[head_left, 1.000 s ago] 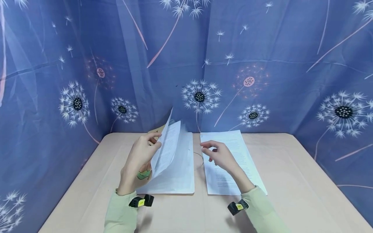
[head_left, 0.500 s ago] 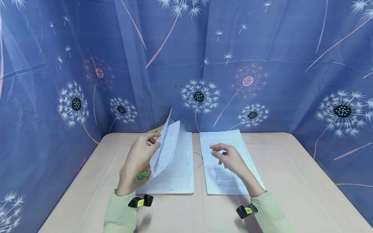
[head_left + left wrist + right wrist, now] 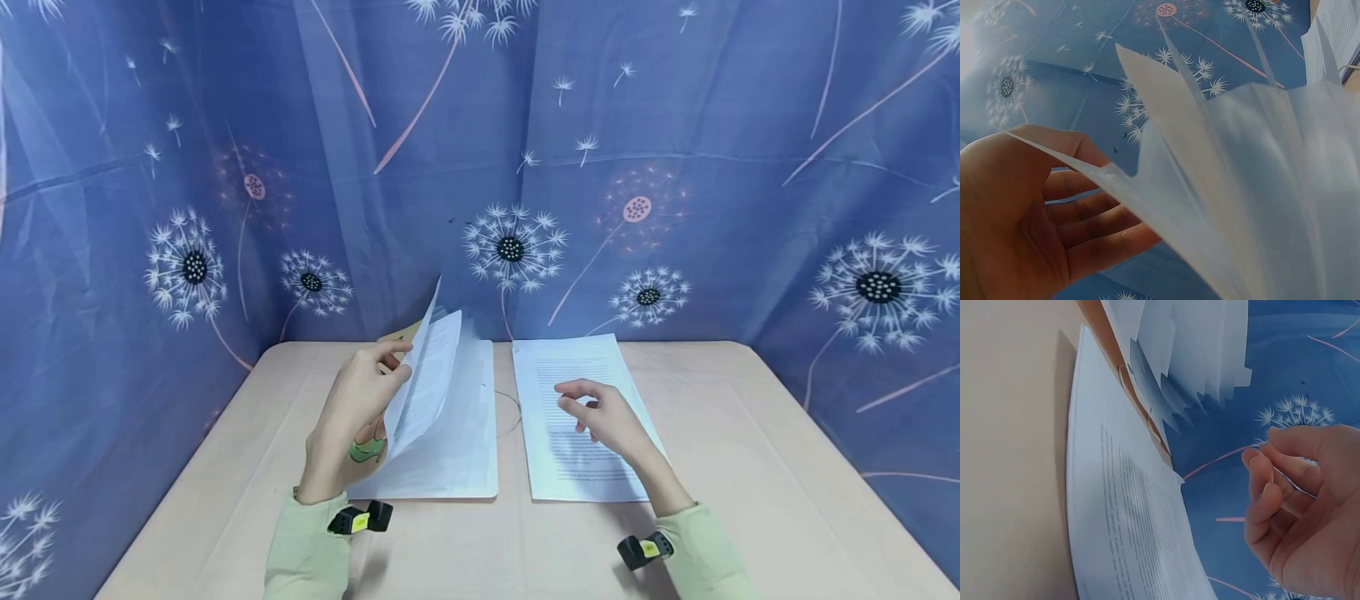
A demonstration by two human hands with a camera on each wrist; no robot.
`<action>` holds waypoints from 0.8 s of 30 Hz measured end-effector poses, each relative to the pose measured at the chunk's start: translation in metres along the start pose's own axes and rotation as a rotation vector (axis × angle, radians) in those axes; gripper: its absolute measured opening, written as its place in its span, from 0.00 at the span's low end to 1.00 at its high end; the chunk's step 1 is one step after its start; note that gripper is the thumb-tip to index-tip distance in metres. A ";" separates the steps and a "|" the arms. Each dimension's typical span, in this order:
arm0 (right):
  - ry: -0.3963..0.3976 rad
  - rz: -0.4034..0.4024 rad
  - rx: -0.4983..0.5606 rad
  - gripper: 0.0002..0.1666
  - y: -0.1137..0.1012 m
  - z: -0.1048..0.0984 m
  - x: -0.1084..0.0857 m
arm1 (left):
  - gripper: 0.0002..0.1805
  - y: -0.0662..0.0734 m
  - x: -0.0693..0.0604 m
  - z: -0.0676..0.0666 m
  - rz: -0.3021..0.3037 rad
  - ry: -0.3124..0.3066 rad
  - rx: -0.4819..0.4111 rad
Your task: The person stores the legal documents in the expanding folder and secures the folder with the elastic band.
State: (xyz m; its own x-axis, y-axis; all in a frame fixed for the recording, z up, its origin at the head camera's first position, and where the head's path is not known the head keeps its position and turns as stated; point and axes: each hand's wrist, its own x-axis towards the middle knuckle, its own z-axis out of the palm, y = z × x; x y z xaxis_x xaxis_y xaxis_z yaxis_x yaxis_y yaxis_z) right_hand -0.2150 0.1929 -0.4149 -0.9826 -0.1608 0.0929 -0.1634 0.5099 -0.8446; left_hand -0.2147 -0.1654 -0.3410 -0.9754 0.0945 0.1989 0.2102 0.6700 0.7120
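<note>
Sleeves: both of mine are pale green, the left sleeve (image 3: pixel 307 542) on the near side of the folder, the right sleeve (image 3: pixel 705 550) nearer me and right of it.
Wrist cameras: a black wrist camera (image 3: pixel 360 518) with a yellow label sits at my left cuff, another black wrist camera (image 3: pixel 645 550) at my right, both nearer me than the folder.
Left hand: my left hand (image 3: pixel 352 400) is at the folder's left side, thumb and fingers pinching a raised leaf (image 3: pixel 422 362).
Right hand: my right hand (image 3: pixel 607 417) hangs right of the folder, fingers loosely bent, holding nothing.
Folder: the folder (image 3: pixel 457 475) lies partly open, clear pockets fanned, cartoon cover (image 3: pixel 367 446) tipped up leftward.
Printed paper: the printed paper (image 3: pixel 538 442) lies flat beneath my right hand, right of the folder and apart from it.
Thin loop: the thin loop (image 3: pixel 520 408) shows between folder and paper.
Desk: the beige desk (image 3: pixel 705 375) carries both, its far edge behind the folder.
Curtain: the blue dandelion curtain (image 3: pixel 450 192) hangs beyond the folder.
</note>
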 end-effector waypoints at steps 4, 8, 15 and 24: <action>-0.013 0.005 0.000 0.19 0.003 -0.006 -0.001 | 0.23 -0.001 0.000 0.000 -0.001 -0.004 0.010; -0.019 0.014 0.030 0.21 0.007 -0.015 -0.002 | 0.23 -0.001 0.000 0.001 -0.006 -0.005 0.014; -0.012 0.020 0.037 0.22 0.012 -0.028 -0.003 | 0.24 0.000 0.000 0.001 0.007 -0.005 0.018; -0.008 0.034 0.067 0.23 0.018 -0.039 -0.002 | 0.24 -0.002 0.001 0.001 0.004 -0.004 0.028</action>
State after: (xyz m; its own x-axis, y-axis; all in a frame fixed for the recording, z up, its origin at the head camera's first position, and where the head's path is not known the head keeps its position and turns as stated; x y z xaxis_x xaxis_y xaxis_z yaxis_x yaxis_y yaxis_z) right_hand -0.2194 0.2353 -0.4094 -0.9867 -0.1513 0.0593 -0.1231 0.4574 -0.8807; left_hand -0.2157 -0.1658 -0.3425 -0.9750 0.1001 0.1985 0.2117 0.6902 0.6919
